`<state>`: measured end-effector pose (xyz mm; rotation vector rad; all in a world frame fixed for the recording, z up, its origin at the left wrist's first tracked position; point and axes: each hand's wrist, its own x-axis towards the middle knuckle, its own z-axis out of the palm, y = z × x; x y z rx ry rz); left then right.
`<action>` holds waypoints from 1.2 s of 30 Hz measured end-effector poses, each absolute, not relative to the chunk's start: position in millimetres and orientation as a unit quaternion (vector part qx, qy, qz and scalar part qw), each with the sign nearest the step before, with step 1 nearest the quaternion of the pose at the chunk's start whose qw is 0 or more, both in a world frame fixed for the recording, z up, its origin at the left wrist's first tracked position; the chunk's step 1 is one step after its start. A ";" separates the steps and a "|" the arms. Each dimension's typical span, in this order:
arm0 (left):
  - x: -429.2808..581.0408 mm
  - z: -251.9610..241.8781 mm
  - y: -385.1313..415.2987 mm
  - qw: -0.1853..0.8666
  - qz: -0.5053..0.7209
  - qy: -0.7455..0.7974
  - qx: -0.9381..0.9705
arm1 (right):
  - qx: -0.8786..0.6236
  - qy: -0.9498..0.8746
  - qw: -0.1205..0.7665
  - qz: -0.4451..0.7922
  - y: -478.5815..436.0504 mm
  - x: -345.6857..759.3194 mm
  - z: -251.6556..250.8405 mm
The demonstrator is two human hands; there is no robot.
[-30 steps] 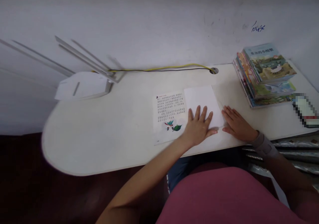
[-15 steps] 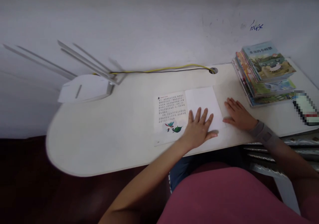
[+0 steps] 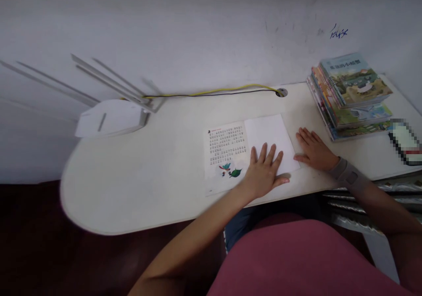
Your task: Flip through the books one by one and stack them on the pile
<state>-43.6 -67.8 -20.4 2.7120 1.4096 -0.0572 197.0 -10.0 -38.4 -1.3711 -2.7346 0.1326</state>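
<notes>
An open book (image 3: 227,155) lies on the white table (image 3: 138,173), its left page printed with lines of characters and a small picture of a leaf and insects. Its right page is blank. My left hand (image 3: 263,173) rests flat with spread fingers over the lower part of the blank page. Just right of the book, my right hand (image 3: 316,150) lies palm down on the tabletop, fingers stretched out, with a grey band (image 3: 344,171) on the wrist. Neither hand holds anything.
A stack of picture books (image 3: 356,89) stands at the back right, beside a blurred-out phone-like object (image 3: 405,142). On the left sits a white router (image 3: 110,118) with long antennas. Yellow and black cables (image 3: 211,92) run along the wall into a round hole (image 3: 281,92).
The view has shifted very slightly. Both hands stay in nearly the same places, and the book still lies open.
</notes>
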 end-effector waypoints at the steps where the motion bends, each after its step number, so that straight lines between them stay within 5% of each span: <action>1: -44.4 -20.1 -67.6 0.044 -0.021 0.458 0.888 | -0.448 -0.892 0.041 0.044 -9.9 197.0 -38.4; 36: -100.5 -28.6 -35.4 0.046 0.037 0.444 0.894 | -0.456 -0.886 0.030 0.081 7.7 220.8 -40.9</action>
